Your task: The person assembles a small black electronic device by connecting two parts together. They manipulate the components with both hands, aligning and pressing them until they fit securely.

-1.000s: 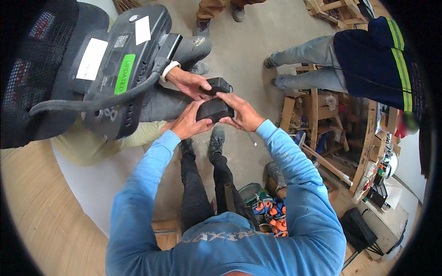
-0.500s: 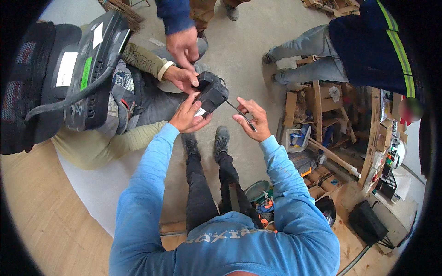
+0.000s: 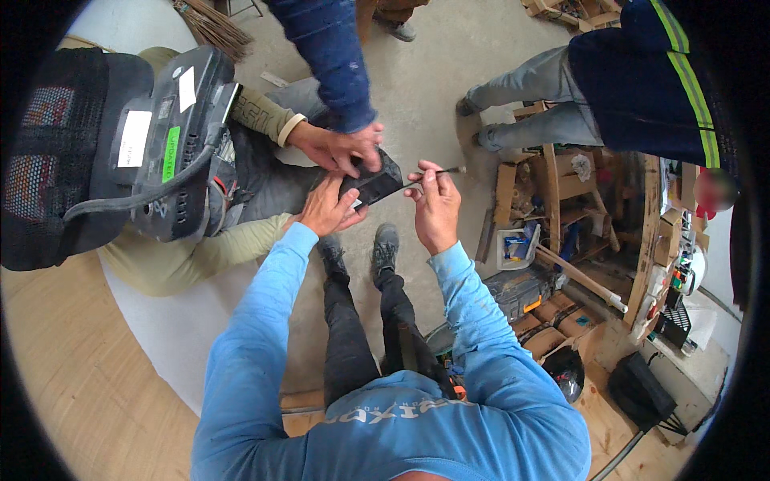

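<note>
My left hand (image 3: 327,207) is closed on the near side of a black boxy device (image 3: 387,181), thumb on top. A co-worker's hand in a dark blue sleeve (image 3: 358,149) presses on its far part, and the seated person's hand (image 3: 311,143) also reaches to that side, so much of the device is covered. Right of it, my right hand (image 3: 437,210) pinches a thin black cable (image 3: 454,170) between thumb and fingers. The cable's tip sticks out past the fingers to the right; its other stretch runs toward the device.
At left, a seated person wears a black pack (image 3: 180,144) with a thick hose. Another person in a dark jacket (image 3: 642,88) stands at right by a wooden shelf (image 3: 553,192) of clutter. A black toolbox (image 3: 517,295) and a straw broom (image 3: 212,28) are on the floor.
My right hand has turned and risen slightly, and the cable's tip now points right. The blue-sleeved hand has come down onto the device. The wearer of the black pack has shifted slightly right.
</note>
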Tool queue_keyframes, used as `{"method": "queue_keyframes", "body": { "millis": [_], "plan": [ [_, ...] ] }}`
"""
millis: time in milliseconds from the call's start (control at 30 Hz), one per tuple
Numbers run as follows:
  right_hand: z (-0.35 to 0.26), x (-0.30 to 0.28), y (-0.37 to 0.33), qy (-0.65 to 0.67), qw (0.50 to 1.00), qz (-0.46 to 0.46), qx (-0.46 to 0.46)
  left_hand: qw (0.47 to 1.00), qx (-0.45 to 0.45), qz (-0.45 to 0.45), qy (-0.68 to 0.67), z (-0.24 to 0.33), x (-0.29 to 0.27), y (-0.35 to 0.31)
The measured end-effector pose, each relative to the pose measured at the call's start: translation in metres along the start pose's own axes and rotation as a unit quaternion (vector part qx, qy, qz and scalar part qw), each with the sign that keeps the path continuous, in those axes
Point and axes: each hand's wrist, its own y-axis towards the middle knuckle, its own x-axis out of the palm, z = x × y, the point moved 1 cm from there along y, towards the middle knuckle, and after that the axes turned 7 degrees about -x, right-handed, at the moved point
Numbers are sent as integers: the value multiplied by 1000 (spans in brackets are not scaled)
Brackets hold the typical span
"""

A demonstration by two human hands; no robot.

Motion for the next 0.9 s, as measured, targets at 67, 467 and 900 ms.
{"method": "queue_keyframes", "body": {
  "millis": [67,467,900],
  "plan": [
    [0,-6,9,59,993,53,93,998,15,35,46,5,2,-4],
    [18,-50,16,-303,945,-38,116,980,63,95,163,-9,18,-17],
    [12,-36,5,-397,912,-90,52,978,92,96,160,-7,12,-24]
  ]
}}
